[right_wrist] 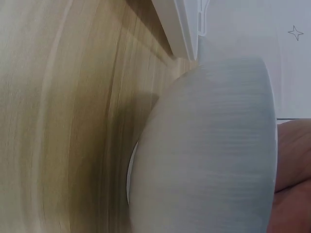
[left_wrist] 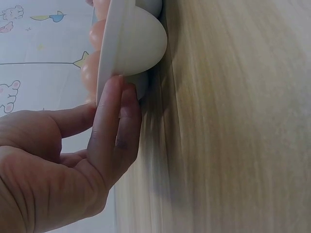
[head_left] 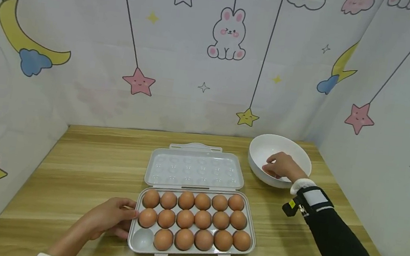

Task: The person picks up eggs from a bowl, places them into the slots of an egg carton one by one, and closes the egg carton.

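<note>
A white plastic egg carton [head_left: 142, 239] lies with its lid folded back on the table, its cups filled with brown eggs [head_left: 185, 219] except the bare front-left one. My left hand [head_left: 109, 218] grips the carton's left edge. In the left wrist view, the thumb of that hand [left_wrist: 58, 165] is at the rim's upper side, and its fingers are against the underside. Over at the right, my right hand [head_left: 284, 166] reaches down inside a white bowl [head_left: 261, 146] and holds a brown egg [head_left: 271, 171], mostly covered by the fingers. The bowl's wall hides the fingertips in the right wrist view.
The carton's clear lid [head_left: 195, 170] lies flat behind the egg rows, left of the bowl. Wood-grain table [head_left: 99, 161] runs back to a printed cloth backdrop [head_left: 176, 111], with side cloths at left and right.
</note>
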